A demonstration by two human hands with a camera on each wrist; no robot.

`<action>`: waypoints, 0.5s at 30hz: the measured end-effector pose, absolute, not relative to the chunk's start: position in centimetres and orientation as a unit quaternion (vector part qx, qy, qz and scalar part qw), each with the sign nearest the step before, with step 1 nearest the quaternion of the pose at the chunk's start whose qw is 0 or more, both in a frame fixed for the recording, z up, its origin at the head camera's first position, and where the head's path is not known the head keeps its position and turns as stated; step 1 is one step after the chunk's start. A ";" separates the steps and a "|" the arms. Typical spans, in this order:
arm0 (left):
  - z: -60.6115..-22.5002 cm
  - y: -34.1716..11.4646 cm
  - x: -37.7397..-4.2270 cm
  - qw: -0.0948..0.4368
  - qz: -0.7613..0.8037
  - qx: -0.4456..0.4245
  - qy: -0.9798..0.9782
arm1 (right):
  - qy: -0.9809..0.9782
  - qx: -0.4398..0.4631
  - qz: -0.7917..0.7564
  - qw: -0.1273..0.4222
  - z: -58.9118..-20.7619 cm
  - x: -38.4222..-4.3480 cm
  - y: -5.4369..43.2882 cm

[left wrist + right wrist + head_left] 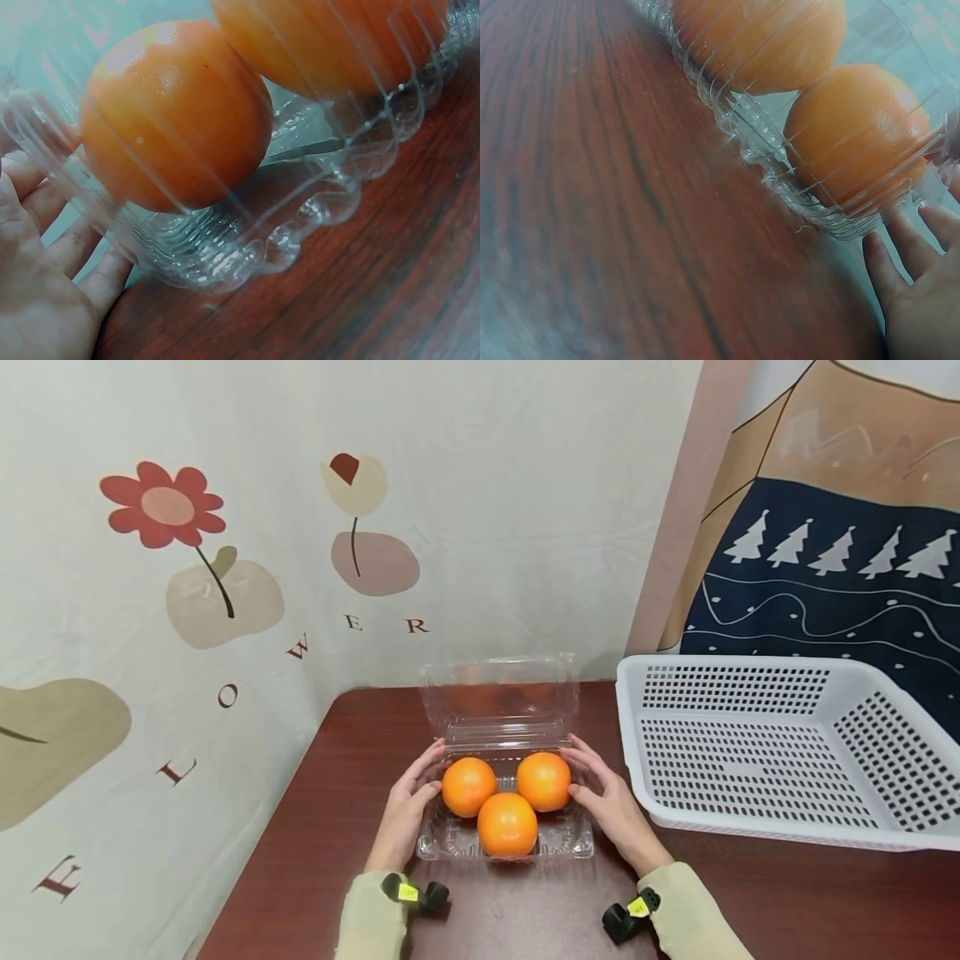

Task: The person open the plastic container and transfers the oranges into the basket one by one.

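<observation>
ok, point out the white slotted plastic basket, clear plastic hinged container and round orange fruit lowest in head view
White slotted plastic basket (738, 770), head view, middle of bare base.
Clear plastic hinged container (501, 700), head view, its raised lid.
Lowest round orange fruit (507, 825), head view, centre of visible peel.

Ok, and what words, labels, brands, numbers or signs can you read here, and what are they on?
"F L O W E R": spaced brown capitals on the white flower-print wall covering.
Too small to read: yellow rectangular labels on the black wrist-worn devices.
Nothing else is legible.
</observation>
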State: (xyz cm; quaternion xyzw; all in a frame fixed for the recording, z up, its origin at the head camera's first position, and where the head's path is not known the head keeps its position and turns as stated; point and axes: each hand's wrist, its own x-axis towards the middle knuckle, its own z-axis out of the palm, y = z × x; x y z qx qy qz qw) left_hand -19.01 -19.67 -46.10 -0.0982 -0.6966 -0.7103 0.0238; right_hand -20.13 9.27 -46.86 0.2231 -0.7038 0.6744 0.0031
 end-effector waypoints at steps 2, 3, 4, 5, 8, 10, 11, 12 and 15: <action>-46.1 -19.7 -18.9 0.024 -0.709 -0.100 -0.698 | -0.705 0.222 0.673 0.002 -46.8 -20.1 9.2; -46.1 -19.7 -18.9 0.025 -0.708 -0.100 -0.699 | -0.706 0.222 0.673 0.002 -46.8 -20.1 9.2; -46.1 -19.7 -18.9 0.026 -0.708 -0.102 -0.699 | -0.707 0.221 0.672 0.001 -46.8 -20.1 9.2; -46.0 -19.7 -18.9 0.026 -0.707 -0.103 -0.699 | -0.707 0.221 0.672 0.000 -46.8 -20.1 9.2; -46.0 -19.7 -18.9 0.028 -0.707 -0.107 -0.699 | -0.706 0.220 0.673 0.000 -46.7 -20.1 9.2; -46.1 -19.7 -19.0 0.027 -0.706 -0.107 -0.699 | -0.705 0.222 0.674 0.001 -46.7 -20.2 9.2; -46.1 -19.6 -19.0 0.027 -0.705 -0.104 -0.701 | -0.704 0.223 0.675 0.002 -46.7 -20.2 9.2; -46.1 -19.6 -19.0 0.026 -0.704 -0.102 -0.702 | -0.703 0.223 0.675 0.002 -46.7 -20.2 9.3; -46.4 -19.7 -19.2 0.026 -0.702 -0.098 -0.705 | -0.701 0.225 0.677 0.003 -46.7 -20.2 9.3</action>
